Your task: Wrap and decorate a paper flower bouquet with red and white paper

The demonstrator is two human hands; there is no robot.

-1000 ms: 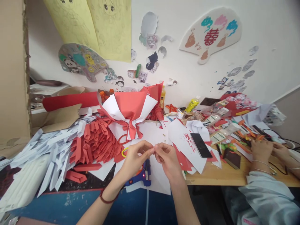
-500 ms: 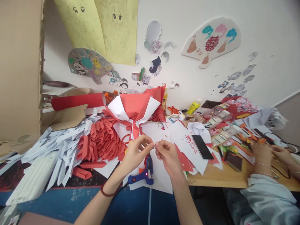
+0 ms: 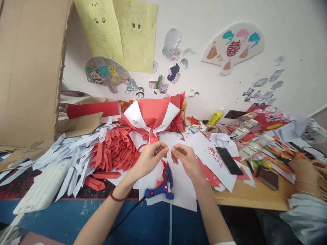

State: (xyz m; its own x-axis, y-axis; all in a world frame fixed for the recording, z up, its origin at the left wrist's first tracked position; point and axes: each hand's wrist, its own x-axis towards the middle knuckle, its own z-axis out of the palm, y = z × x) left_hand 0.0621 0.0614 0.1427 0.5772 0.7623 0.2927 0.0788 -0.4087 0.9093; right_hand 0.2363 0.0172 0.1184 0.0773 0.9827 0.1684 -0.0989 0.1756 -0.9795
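Observation:
My left hand (image 3: 152, 156) hovers over the white paper, thumb and fingertips pressed together; anything between them is too small to make out. A short gap away, my right hand (image 3: 186, 158) has its fingers curled in a similar pinch, its contents also unclear. Just below both hands lies a blue hot glue gun (image 3: 161, 189) with a small red light lit, nozzle pointing away from me. Beyond them stands a red-and-white paper bouquet wrap (image 3: 153, 114), gathered at its lower end. Red scissor handles (image 3: 142, 147) show partly behind my left hand.
Folded red paper strips (image 3: 112, 151) and white paper strips (image 3: 68, 160) are heaped to the left, near a white power strip (image 3: 42, 189). On the right lie a black phone (image 3: 228, 160) and craft clutter. A co-worker's hand (image 3: 304, 170) works at the far right.
My hands have drawn apart from near-touching fingertips, leaving a gap between them. The view has shifted slightly, so the glue gun shows more fully.

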